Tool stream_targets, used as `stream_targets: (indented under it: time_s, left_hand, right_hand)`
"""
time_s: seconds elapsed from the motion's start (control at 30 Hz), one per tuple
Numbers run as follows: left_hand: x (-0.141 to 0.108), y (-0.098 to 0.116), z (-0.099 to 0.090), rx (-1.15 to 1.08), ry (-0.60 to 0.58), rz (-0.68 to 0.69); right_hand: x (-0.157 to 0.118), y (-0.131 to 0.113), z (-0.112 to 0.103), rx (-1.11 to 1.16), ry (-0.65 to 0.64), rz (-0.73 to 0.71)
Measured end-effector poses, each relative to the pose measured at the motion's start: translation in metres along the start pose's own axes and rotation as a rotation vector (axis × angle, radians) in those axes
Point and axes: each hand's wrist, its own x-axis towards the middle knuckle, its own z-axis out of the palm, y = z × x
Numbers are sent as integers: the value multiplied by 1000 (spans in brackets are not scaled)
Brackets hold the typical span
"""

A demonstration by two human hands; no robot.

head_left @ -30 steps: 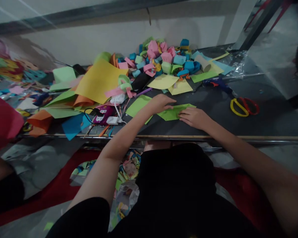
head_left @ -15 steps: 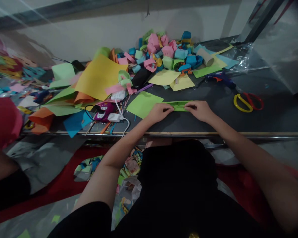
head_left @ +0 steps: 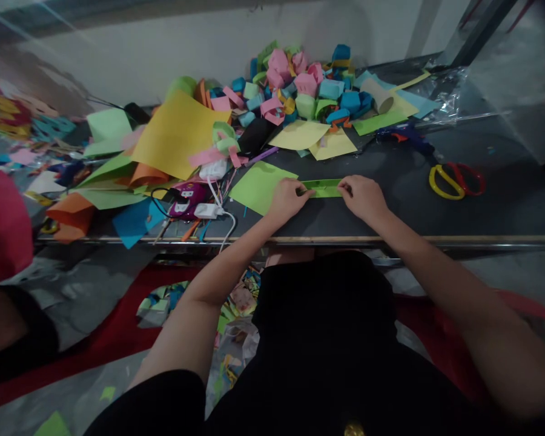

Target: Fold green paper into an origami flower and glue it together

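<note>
A folded strip of green paper (head_left: 324, 188) stretches between my two hands just above the dark table. My left hand (head_left: 291, 198) pinches its left end, and my right hand (head_left: 362, 195) grips the right end. Creases run lengthwise along the strip. Partly behind my left hand lies a light green paper sheet (head_left: 260, 184). To the right of my right hand rest scissors (head_left: 445, 181) with one yellow and one red handle loop, close to a dark blue glue gun (head_left: 406, 136).
Small folded paper pieces (head_left: 306, 83) in several colours are heaped against the wall. On the left are a yellow sheet (head_left: 177, 136), a purple power strip (head_left: 188, 201) with white cords, and paper scraps. Another person's pink sleeve or cap (head_left: 4, 227) shows at the left edge.
The green strip now shows more of its flat face, held between both hands. My fingers have shifted slightly at its ends. The whole view has moved a little.
</note>
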Motion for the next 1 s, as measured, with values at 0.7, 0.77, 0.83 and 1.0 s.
stream_targets:
  time_s: [0.7, 0.77, 0.83, 1.0]
  left_hand:
    - [-11, -6, -5, 109, -285, 407]
    - [-12, -2, -6, 101, -278, 399]
    - [-12, 1, -4, 97, -250, 393]
    - [-10, 8, 2, 134, -170, 359]
  right_hand:
    - [6, 17, 3, 132, -213, -341]
    - [4, 14, 1, 152, -205, -317]
    - [6, 12, 2, 204, -157, -260]
    - [15, 13, 8, 322, -34, -96]
